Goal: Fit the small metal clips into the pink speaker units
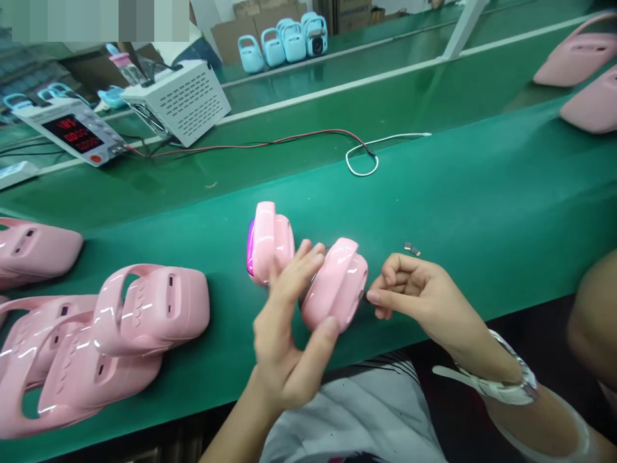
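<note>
My left hand (294, 321) is around a pink portable speaker (337, 283), its thumb on the near side and its fingers along the far left. Beside that speaker's right edge, my right hand (409, 289) is closed in a pinch. A tiny dark piece, which looks like a memory card (362, 295), shows at the fingertips against the casing. Two small memory cards (411, 249) lie on the green mat just beyond my right hand. Another pink speaker with a lit purple face (250, 247) stands to the left, partly behind my left fingers.
Several pink speakers (159, 308) are piled at the left, and more pink ones (578, 54) lie at the far right. A power supply (72, 128) with red digits and a grey vented box (187, 103) stand behind. A cable (361, 172) crosses the green bench (463, 186); blue speakers (292, 42) stand farther back.
</note>
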A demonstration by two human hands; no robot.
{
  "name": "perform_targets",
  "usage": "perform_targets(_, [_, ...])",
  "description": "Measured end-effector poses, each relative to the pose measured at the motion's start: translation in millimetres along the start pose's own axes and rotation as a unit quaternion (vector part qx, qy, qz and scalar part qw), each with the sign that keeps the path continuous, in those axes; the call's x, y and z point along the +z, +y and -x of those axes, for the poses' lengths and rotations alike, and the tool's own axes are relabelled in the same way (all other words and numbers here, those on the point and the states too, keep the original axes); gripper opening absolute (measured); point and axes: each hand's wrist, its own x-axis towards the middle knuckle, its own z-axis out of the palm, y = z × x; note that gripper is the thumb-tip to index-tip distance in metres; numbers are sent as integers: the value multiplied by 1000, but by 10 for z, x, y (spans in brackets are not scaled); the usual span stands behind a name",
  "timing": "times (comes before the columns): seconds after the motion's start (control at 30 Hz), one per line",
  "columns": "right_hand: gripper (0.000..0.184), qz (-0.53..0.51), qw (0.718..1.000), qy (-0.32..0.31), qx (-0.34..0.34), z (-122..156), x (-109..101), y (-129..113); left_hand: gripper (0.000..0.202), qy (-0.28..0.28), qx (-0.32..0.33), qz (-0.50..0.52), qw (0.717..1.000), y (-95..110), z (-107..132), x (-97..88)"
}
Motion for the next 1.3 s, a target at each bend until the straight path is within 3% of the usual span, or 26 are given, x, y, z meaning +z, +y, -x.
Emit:
perform_targets(0.1, [50,-5,1000,-16,9,-23,-22,-17,54,-57,-117,7,992,72,125,38])
perform_targets(0.23, [48,-5,999,-41,18,-33,-65,-65,41,-20,-206,56,977,190,146,39])
perform_targets(0.37, [44,24,996,-79,27,-94,-86,-161,30,-1,-243,51,969,21,-70,53])
perform_targets(0.5, [41,53,993,-101,8,-163,-81,-164,42,-69,-304,98,945,-142,-243,115])
perform_targets(0.67, [47,41,996,-75,21,-186,-89,102,40,-63,-301,110,945,-117,-232,147])
perform_targets(0.77, [48,18,993,-103,59,-197,-124,203,42,-62,-308,130,940,-124,-208,147])
perform_targets(0.93, [48,-51,983,-161,76,-218,-201,183,45,-42,-309,159,937,-159,-198,163])
perform_targets(1.3, [44,-90,982,-145,85,-234,-164,162,44,-58,-317,147,935,-117,-212,172])
